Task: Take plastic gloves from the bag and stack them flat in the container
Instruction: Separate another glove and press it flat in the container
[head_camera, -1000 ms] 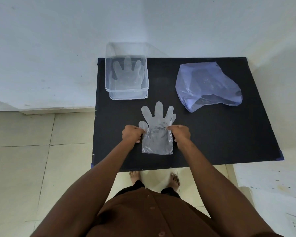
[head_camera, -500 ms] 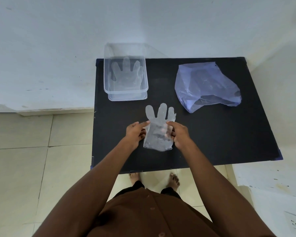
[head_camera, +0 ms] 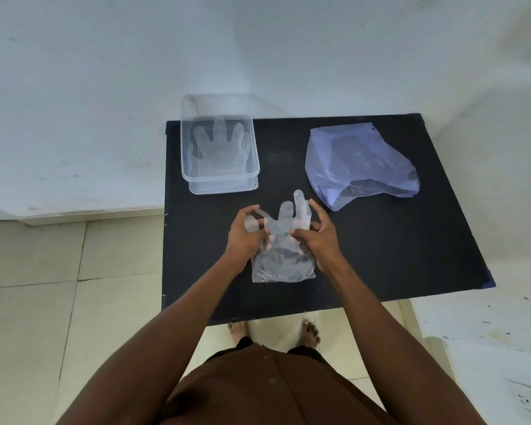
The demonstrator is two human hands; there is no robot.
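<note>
A clear plastic glove [head_camera: 284, 259] hangs crumpled between my two hands above the middle of the black table [head_camera: 396, 256]. My left hand [head_camera: 246, 233] pinches its left side near the thumb. My right hand [head_camera: 318, 236] grips its right side, with the glove's fingers sticking up past it. The clear container [head_camera: 224, 182] stands at the table's back left with at least one glove [head_camera: 219, 145] lying flat inside. The pale blue bag [head_camera: 359, 164] lies at the back right, its mouth facing the near side.
A white wall runs behind the table and along its right side. Tiled floor lies to the left and below the near edge, where my bare feet [head_camera: 273, 331] show. The container's lid or a second tray sits under the container.
The glove was lying flat on the table a second ago; both hands have since lifted it, and it now hangs crumpled between them with its fingers bent over.
</note>
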